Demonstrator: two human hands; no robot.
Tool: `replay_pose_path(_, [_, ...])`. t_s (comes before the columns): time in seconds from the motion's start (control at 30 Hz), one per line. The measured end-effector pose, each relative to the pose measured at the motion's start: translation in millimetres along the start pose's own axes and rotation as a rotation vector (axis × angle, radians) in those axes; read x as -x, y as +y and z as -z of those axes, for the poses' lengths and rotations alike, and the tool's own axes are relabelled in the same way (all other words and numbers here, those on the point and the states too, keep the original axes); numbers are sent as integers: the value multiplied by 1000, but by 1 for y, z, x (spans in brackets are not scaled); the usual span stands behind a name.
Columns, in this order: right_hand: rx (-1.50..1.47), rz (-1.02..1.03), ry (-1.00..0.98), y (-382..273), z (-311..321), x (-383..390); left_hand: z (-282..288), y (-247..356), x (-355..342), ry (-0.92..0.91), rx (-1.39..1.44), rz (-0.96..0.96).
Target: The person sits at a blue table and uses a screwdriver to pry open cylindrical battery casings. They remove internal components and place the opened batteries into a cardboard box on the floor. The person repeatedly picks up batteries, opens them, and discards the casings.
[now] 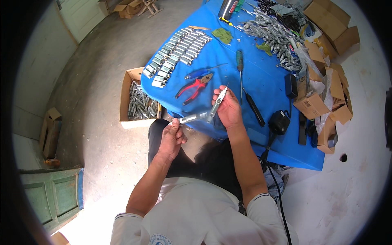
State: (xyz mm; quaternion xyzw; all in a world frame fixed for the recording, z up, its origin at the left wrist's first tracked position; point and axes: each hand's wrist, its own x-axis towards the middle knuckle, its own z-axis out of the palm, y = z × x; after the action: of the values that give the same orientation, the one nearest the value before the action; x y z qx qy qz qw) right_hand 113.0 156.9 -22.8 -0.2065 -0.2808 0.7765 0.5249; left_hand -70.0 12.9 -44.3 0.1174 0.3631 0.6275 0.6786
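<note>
My left hand (172, 139) pinches one end of a slim, clear tube-like piece (192, 118) with a pale label-like part near the fingers. It points to the right, toward the lower end of a similar piece. That second one, a slim white-and-clear pen-like piece (216, 105), lies tilted in my right hand (229, 109), with a thin dark tip at its upper end. Both hands are above the near edge of the blue-covered table (257, 118). Just beyond them lie red-handled pliers (192, 89) and a blue-handled tool (198, 74) with a thin shaft.
Rows of small silvery parts (179, 50) cover the table's far left. A screwdriver (240, 65), a black slim tool (254, 107) and a black adapter (279, 121) lie right. Slim pieces (269, 34) are heaped behind, beside torn cartons (312, 107). Another carton (125, 102) holds similar pieces.
</note>
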Motion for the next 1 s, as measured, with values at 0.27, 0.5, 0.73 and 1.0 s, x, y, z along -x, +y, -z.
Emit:
replay_pose_path(0.27, [-2,8,10,0,-2,0,-1,2,1,19,-3,2])
replay_pose_path(0.5, [-4,6,17,0,-2,1,0,2,1,17,-22,5])
replay_pose_path(0.73, [-4,10,10,-1,-3,1,-3,0,-1,70,-44,19])
replay_pose_path(1.0, [5,6,8,2,-4,1,-5,3,1,70,-43,15])
